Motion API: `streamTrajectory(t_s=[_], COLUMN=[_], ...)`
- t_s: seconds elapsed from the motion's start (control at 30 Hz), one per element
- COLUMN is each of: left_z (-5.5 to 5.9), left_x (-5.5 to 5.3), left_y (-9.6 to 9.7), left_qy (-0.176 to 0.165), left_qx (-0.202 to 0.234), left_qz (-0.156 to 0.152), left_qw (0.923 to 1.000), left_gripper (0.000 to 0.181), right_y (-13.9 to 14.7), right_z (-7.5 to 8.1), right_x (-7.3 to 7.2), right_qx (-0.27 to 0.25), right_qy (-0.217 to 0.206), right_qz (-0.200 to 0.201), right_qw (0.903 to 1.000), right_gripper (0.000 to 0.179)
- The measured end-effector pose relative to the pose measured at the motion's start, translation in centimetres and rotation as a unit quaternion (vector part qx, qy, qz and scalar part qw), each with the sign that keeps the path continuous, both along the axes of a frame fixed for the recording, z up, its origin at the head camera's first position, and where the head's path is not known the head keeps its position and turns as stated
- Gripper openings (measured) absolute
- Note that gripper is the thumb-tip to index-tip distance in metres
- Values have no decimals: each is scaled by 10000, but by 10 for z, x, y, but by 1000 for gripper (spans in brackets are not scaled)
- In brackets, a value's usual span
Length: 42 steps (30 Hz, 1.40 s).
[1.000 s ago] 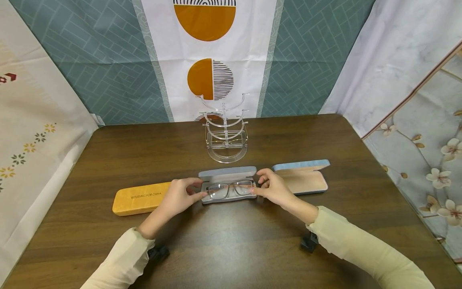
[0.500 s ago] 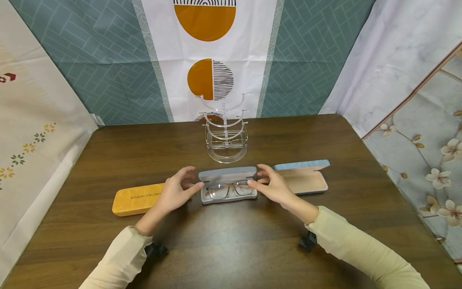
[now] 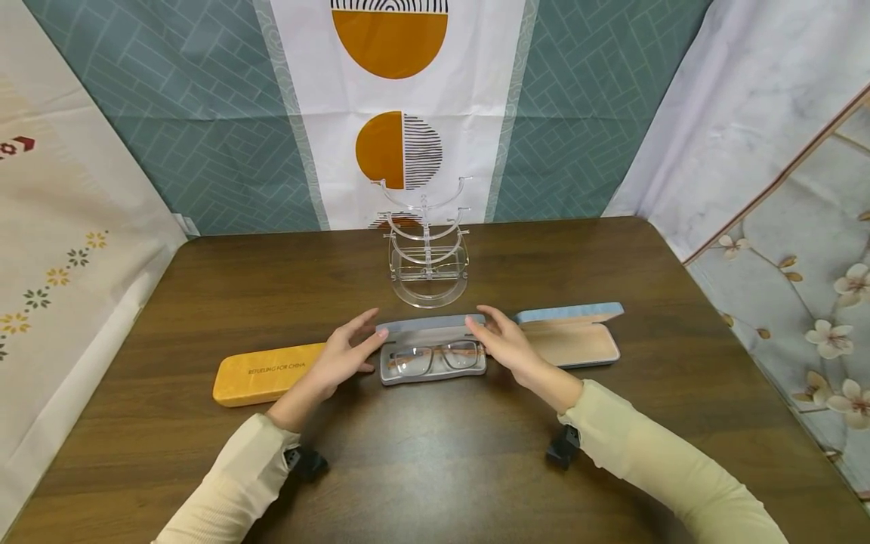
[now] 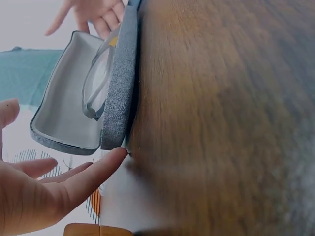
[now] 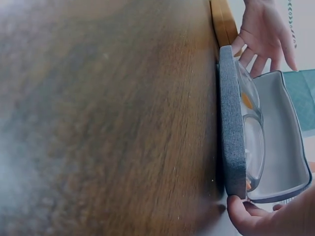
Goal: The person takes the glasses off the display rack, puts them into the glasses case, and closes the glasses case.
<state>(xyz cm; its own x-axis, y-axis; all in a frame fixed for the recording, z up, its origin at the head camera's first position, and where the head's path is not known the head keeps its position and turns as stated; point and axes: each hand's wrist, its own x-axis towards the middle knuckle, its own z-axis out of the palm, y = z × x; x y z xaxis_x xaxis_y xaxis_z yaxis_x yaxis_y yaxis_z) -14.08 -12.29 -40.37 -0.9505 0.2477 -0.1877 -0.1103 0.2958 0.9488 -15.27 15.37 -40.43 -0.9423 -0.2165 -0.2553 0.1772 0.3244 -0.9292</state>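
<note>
A grey glasses case (image 3: 387, 375) stands open on the table, its lid (image 3: 430, 325) tilted up at the back. Inside lies a pair of glasses (image 3: 435, 357) with clear lenses, also in the left wrist view as glasses (image 4: 91, 101). At the case's left end is my left hand (image 3: 343, 357), fingers spread. In the left wrist view one finger (image 4: 101, 169) touches the end of the case's base. My right hand (image 3: 508, 349) is at the other end, its thumb by the lid. A right fingertip (image 5: 236, 205) touches the base's corner in the right wrist view.
A yellow glasses case (image 3: 251, 375) lies closed left of my left hand. A light blue case (image 3: 578, 345) stands open just behind my right hand. A clear acrylic display stand (image 3: 428, 295) holding thin-framed glasses is farther back. Curtains hang beyond the table (image 3: 435, 468).
Both thumbs have moved from the front part of the grey case up to the lid's ends. The left hand drew back leftward, then came in again. The case and glasses stay put.
</note>
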Motion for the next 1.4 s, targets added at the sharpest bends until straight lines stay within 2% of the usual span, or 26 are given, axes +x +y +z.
streamTrajectory(t_s=[0.23,0.57,0.77,1.03,1.4], left_z=[-3,-5,-4,-1,-2], left_x=[-6,-9,-11,-12,-11], left_y=[6,16,19,23,22], left_qy=[-145,143,127,157,81], left_qx=[195,-198,-292,-475,-356], left_qz=[59,594,792,857,792], left_qw=[9997,9979,9964,9951,9962], left_gripper=[53,44,36,34,33], right_y=[-2,-6,-8,-9,-8], right_z=[-5,-4,-3,-3,-2], right_x=[-7,-11,-12,-14,-13], right_qx=[-160,-53,-10,115,287], right_qy=[-89,-237,-290,-299,-247], right_qz=[-126,-44,-90,-160,-18], right_qw=[9998,9997,9995,9994,9993], right_gripper=[61,55,55,54,52])
